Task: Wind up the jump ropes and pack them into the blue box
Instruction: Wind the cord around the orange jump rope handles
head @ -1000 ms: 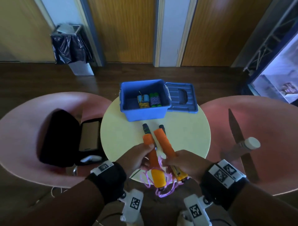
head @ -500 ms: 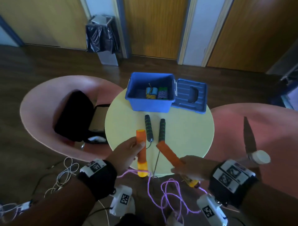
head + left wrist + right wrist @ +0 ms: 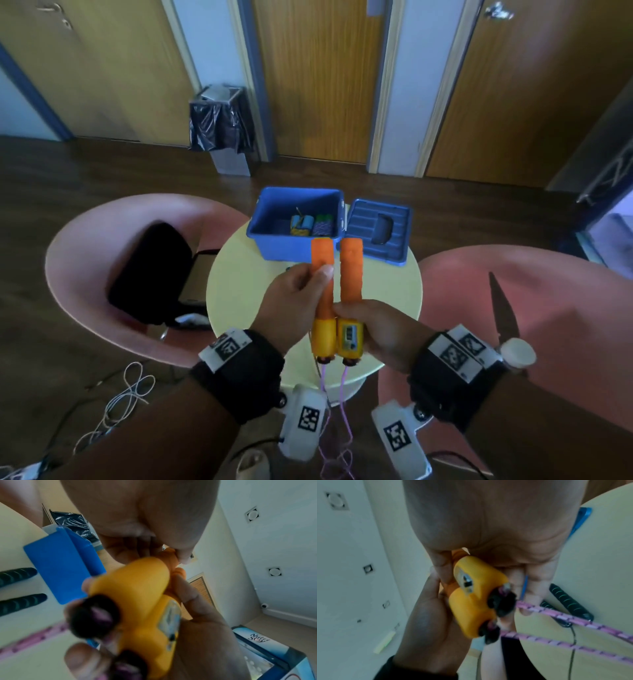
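Observation:
I hold a jump rope by its two orange foam handles, side by side and upright over the yellow round table. My left hand grips the left handle. My right hand grips the right handle at its yellow counter end. The pink rope hangs from both ends toward the floor. The blue box stands open at the table's far side with wound ropes inside. A black-handled rope lies on the table before the box.
The box's blue lid lies to the right of it. Pink chairs flank the table; the left chair holds a black bag. A white-capped bottle is at the right. White cords lie on the floor; a bin stands by the doors.
The two orange handles, apart half a second ago, are now together, parallel and raised higher. The pink rope has dropped from loose loops to two hanging strands.

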Demonstrator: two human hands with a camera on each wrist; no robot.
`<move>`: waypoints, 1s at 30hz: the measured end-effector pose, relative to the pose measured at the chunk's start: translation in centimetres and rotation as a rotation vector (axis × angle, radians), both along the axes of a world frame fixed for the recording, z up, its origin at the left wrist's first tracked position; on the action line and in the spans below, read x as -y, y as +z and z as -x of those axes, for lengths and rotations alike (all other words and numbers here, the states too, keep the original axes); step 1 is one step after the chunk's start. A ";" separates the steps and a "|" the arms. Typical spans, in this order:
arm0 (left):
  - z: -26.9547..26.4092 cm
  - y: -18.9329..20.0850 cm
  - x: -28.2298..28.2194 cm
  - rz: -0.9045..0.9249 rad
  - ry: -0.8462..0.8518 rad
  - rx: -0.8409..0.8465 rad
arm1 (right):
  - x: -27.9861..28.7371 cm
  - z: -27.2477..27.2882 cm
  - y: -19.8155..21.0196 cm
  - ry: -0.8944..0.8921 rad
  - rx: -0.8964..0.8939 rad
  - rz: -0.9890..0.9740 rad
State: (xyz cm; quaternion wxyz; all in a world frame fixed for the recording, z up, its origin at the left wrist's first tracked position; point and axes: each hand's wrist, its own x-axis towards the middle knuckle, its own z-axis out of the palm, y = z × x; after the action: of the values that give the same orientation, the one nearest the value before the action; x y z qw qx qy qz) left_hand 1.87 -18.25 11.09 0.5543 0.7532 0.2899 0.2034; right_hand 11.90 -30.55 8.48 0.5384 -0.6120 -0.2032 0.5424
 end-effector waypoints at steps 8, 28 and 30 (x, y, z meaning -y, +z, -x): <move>-3.0 3.6 1.9 0.054 -0.009 0.078 | -0.1 -1.2 2.8 -0.332 -0.155 -0.130; -2.6 3.1 2.9 0.437 -0.179 0.181 | 1.8 -4.0 5.0 -0.601 0.093 -0.008; -1.8 3.1 1.5 0.377 -0.224 0.094 | 3.3 -4.9 4.3 -0.629 0.418 0.044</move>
State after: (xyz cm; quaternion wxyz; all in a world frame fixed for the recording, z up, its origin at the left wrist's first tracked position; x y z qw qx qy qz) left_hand 3.72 -19.80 14.17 0.7174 0.6535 0.2111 0.1176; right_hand 16.77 -33.82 12.76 0.6123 -0.7535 -0.0989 0.2182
